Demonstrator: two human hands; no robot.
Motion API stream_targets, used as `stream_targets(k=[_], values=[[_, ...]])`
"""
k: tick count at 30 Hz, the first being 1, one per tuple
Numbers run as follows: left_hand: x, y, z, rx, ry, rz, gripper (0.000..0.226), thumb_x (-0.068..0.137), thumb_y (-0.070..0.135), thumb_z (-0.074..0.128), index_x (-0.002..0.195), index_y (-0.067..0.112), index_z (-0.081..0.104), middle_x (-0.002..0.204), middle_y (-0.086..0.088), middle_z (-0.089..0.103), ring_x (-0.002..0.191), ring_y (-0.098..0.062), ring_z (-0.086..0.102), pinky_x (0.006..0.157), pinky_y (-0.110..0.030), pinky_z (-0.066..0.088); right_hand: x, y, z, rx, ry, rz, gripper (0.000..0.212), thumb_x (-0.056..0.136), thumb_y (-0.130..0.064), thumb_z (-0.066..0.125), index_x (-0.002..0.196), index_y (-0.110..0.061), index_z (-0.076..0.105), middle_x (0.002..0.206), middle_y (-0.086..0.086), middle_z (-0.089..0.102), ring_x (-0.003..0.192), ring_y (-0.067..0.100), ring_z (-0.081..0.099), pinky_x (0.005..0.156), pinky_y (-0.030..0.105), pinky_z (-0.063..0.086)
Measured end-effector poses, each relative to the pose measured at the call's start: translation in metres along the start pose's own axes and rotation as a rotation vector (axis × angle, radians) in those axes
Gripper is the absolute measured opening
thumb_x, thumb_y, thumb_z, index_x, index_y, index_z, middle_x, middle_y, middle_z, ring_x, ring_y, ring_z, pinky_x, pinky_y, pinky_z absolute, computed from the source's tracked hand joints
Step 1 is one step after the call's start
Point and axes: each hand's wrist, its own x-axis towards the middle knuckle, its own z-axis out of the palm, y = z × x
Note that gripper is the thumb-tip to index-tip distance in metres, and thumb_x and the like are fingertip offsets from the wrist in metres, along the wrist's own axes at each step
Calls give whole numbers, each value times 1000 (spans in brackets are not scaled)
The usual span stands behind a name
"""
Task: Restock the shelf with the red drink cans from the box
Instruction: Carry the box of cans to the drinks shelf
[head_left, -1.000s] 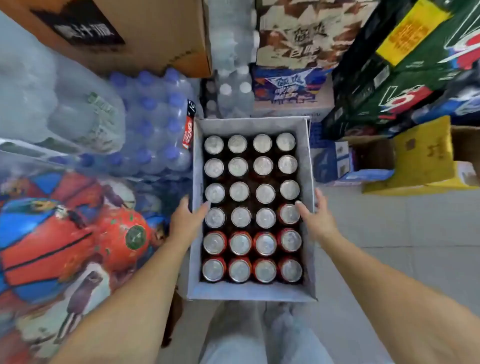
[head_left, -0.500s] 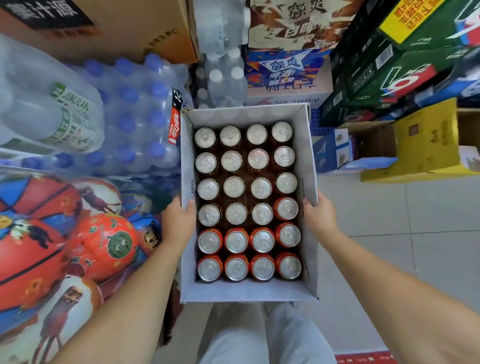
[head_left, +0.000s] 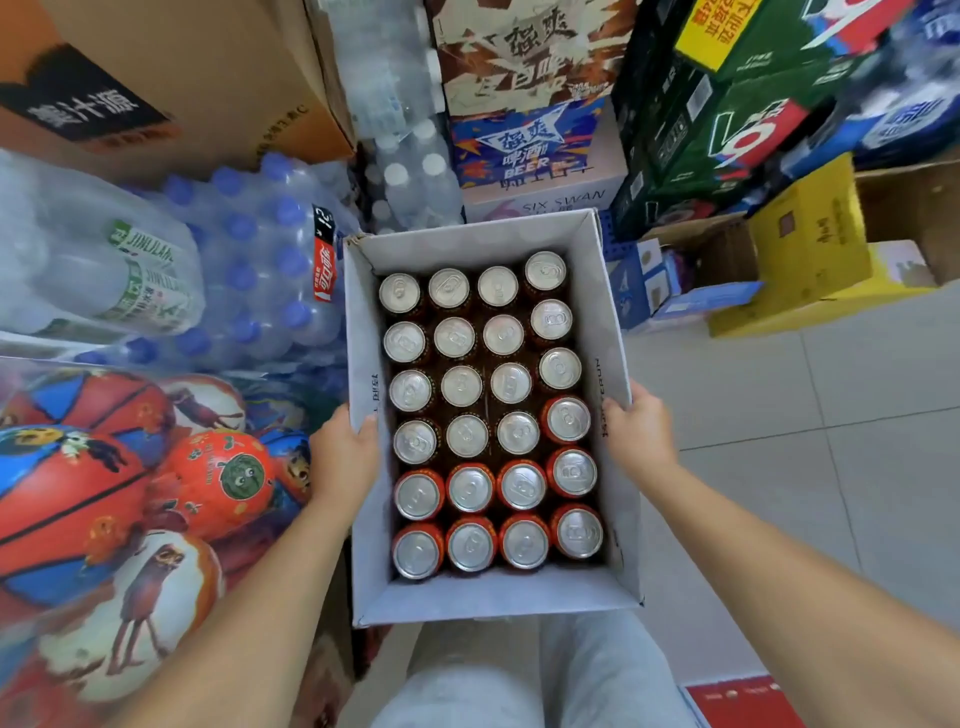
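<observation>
An open white cardboard box (head_left: 491, 595) sits in front of me, packed with several red drink cans (head_left: 470, 487) standing upright in neat rows, silver tops showing. My left hand (head_left: 345, 457) grips the box's left wall at mid length. My right hand (head_left: 636, 434) grips the right wall opposite it. Both hands hold the box from outside, thumbs over the rim. No shelf is in view.
Shrink-wrapped water bottle packs (head_left: 228, 270) and bagged printed balls (head_left: 93, 483) crowd the left. Stacked beer cartons (head_left: 530, 156), green cases (head_left: 727, 124) and a yellow carton (head_left: 810, 249) stand behind and to the right. Grey tiled floor (head_left: 831, 441) lies on the right.
My hands closed from reaching at the box's sides to gripping both walls. The box now appears larger and closer to me, tilted slightly clockwise.
</observation>
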Motion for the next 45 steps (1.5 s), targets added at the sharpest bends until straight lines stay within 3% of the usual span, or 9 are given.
stream_targets(k=[3, 9, 13, 19, 25, 29, 33, 39, 45], values=[[-18, 18, -3, 48, -27, 54, 25, 94, 17, 55, 110, 0, 64, 105, -26, 68, 100, -44, 60, 84, -44, 46, -19, 12, -29, -3, 38, 33, 21, 92, -11, 50, 107, -15, 65, 61, -10, 46, 68, 22, 45, 66, 30, 37], [-62, 84, 18, 106, -124, 201, 25, 95, 19, 52, 111, 4, 64, 105, -23, 67, 100, -42, 59, 82, -42, 46, -58, 53, -103, 93, 176, 109, 24, 91, -12, 51, 110, -18, 65, 61, -15, 44, 63, 15, 43, 66, 30, 39], [-98, 145, 57, 151, -203, 312, 21, 95, 20, 52, 102, 5, 64, 96, -22, 68, 93, -39, 58, 76, -41, 46, -78, 93, -170, 142, 289, 194, 23, 91, -15, 51, 108, -22, 65, 65, -7, 55, 66, 21, 51, 63, 29, 40], [-175, 254, 138, 234, -317, 542, 15, 92, 16, 51, 79, 13, 57, 70, -8, 60, 77, -39, 58, 65, -43, 49, -95, 167, -290, 187, 408, 316, 14, 89, -12, 52, 91, -6, 64, 72, 9, 65, 69, 32, 60, 59, 36, 47], [-268, 378, 237, 294, -383, 681, 15, 91, 13, 51, 77, 13, 54, 66, -2, 54, 67, -27, 50, 58, -34, 31, -91, 244, -426, 225, 500, 398, 10, 92, -11, 52, 86, -11, 60, 68, -2, 57, 59, 11, 53, 45, 16, 33], [-322, 466, 304, 297, -436, 801, 13, 92, 13, 51, 82, 8, 59, 72, -5, 56, 72, -27, 52, 62, -33, 34, -77, 293, -512, 281, 589, 480, 13, 90, -12, 53, 87, -6, 63, 74, 8, 63, 72, 30, 58, 57, 29, 36], [-363, 561, 375, 317, -495, 892, 19, 92, 15, 52, 73, 10, 52, 63, 0, 51, 64, -22, 47, 55, -33, 24, -49, 336, -589, 331, 702, 547, 12, 90, -14, 55, 94, -6, 64, 78, 9, 62, 77, 31, 57, 64, 30, 36], [-413, 714, 491, 383, -619, 1001, 22, 92, 19, 49, 71, 12, 51, 66, -5, 56, 63, -28, 51, 49, -31, 36, 10, 388, -705, 370, 857, 640, 21, 90, -19, 57, 99, -1, 64, 85, 19, 68, 80, 39, 61, 73, 46, 51], [-487, 863, 595, 469, -693, 1115, 24, 92, 17, 44, 70, 9, 48, 67, -7, 56, 56, -22, 46, 45, -30, 37, 64, 436, -834, 462, 947, 736, 17, 91, -14, 55, 99, -3, 65, 84, 16, 67, 78, 35, 59, 66, 36, 45]])
